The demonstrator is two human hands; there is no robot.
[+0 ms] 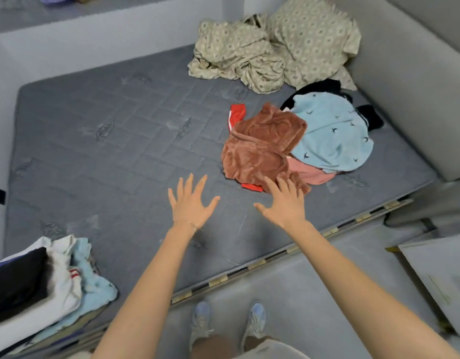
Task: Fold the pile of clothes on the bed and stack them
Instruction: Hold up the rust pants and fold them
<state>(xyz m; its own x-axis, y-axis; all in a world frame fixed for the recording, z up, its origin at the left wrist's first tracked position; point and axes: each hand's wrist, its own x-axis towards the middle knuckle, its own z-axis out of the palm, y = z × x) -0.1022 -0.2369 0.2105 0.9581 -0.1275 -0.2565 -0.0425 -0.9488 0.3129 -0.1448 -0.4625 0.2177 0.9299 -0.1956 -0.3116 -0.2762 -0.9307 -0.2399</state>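
Reaching: both your arms stretch over the bed [107, 151] toward the pile [301, 141]
Left hand [191, 203]: fingers spread wide, holding nothing, above the mattress and apart from any cloth
Right hand [283, 203]: fingers spread too, holding nothing; its fingertips overlap the near edge of the brown fleece garment [260, 143], contact not certain
Pile: unfolded, at the far right of the bed; the brown fleece garment lies over a red piece [236, 115] and against a light blue garment [332, 133], with pink cloth [309, 172] beneath
Stack [42, 286]: folded items at the near left corner, close to the bed's edge
Risk one: pulling the fleece could drag the red piece or pink cloth along, since they look caught under it
Risk two: adding to the stack may tip it off the bed, because it sits right at the corner
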